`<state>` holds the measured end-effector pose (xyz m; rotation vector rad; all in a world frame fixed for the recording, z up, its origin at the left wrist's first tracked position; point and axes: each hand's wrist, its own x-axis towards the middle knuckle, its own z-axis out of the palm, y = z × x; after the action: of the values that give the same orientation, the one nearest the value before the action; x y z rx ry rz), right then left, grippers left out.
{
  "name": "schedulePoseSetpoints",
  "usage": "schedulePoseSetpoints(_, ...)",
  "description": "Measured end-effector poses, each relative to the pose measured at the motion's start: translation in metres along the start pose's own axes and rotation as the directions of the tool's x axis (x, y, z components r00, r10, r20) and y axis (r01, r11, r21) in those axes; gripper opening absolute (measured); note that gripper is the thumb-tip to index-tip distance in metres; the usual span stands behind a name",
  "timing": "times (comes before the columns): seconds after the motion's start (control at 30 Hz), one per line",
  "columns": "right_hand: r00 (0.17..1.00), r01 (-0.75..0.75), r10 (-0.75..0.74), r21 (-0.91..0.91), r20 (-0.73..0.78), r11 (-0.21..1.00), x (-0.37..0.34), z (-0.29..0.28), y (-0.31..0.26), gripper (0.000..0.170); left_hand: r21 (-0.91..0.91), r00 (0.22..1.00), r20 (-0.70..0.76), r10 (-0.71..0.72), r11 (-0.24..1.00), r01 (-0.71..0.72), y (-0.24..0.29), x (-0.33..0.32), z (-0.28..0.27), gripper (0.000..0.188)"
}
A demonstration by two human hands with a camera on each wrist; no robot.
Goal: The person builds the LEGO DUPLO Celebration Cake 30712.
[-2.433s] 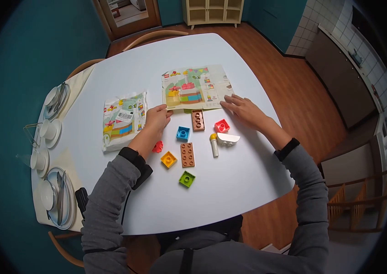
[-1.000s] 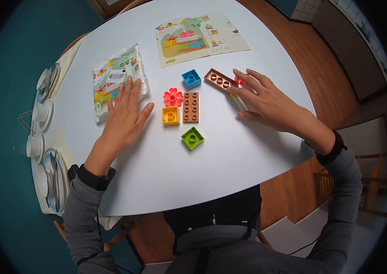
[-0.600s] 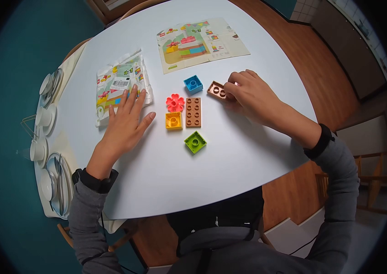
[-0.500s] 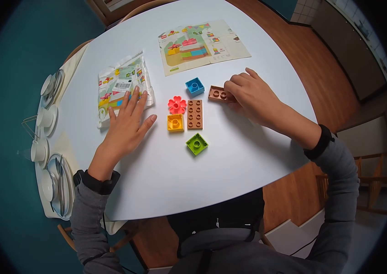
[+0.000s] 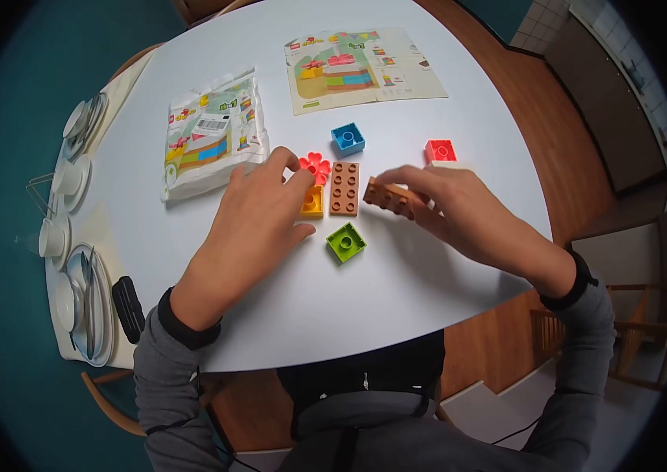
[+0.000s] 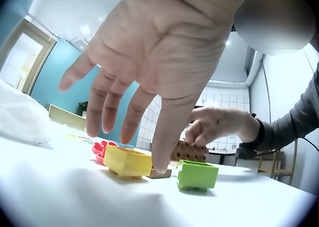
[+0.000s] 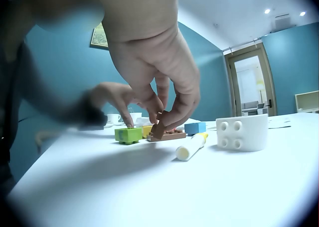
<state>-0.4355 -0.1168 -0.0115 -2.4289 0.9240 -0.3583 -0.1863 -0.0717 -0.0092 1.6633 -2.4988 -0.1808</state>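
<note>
Nearest on the white tabletop (image 5: 310, 322), a square green plastic brick (image 5: 346, 242) lies hollow side up. Beyond it the person's right hand (image 5: 483, 212) pinches a brown oblong brick (image 5: 388, 198) between thumb and fingers; the brick is tilted, just to the right of a flat brown brick (image 5: 344, 189) with 8 studs facing up.

The left hand (image 5: 251, 220) is palm down with its fingers spread and bent downward, gripping nothing. It reaches over a square yellow brick (image 5: 314, 203), which sits left of the flat brown brick; whether a fingertip touches the yellow brick cannot be told. Just past that lies a red flower-shaped piece (image 5: 316, 167).

In the right wrist view, a white tube with a yellow end (image 7: 192, 147) lies on its side, and a white curved brick (image 7: 242, 132) stands beside it with 4 studs showing. A square blue brick (image 5: 348, 138) lies beyond the flat brown brick, and a square red brick (image 5: 441, 150) lies beyond the right hand.

Farther off, a white printed bag (image 5: 211, 145) rests at left, and an unfolded printed leaflet (image 5: 361, 71) lies past the blue brick. Along the left edge of the table are a black case (image 5: 127, 309), plates (image 5: 103, 326) and white cups (image 5: 70, 179).
</note>
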Motion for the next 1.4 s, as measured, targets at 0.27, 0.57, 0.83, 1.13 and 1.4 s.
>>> schedulePoseSetpoints(0.27,1.0,0.005,-0.004,-0.109,0.009,0.994,-0.001,0.018,0.018,0.041,-0.008,1.0,-0.026,0.001,1.0,-0.001,-0.005,0.006,0.007,0.031)
schedulePoseSetpoints(0.57,0.998,0.039,-0.062,-0.523,-0.028,0.851,0.024,0.022,0.016,0.026,-0.086,0.999,-0.033,0.003,0.996,-0.006,-0.01,0.007,0.008,0.027)
schedulePoseSetpoints(0.83,0.98,0.119,-0.182,-0.502,-0.079,0.857,0.056,0.045,-0.003,0.036,-0.15,0.997,-0.067,0.034,0.988,-0.044,-0.016,0.002,0.013,0.032)
schedulePoseSetpoints(1.13,0.993,0.095,-0.118,-0.487,-0.016,0.868,0.051,0.044,-0.004,0.034,-0.151,0.996,-0.09,-0.008,0.988,-0.006,-0.017,-0.004,0.018,0.035)
schedulePoseSetpoints(1.4,0.968,0.242,-0.251,-0.353,0.021,0.904,0.023,0.028,-0.006,0.025,-0.091,0.998,-0.059,-0.036,0.995,0.031,-0.016,-0.005,0.017,0.038)
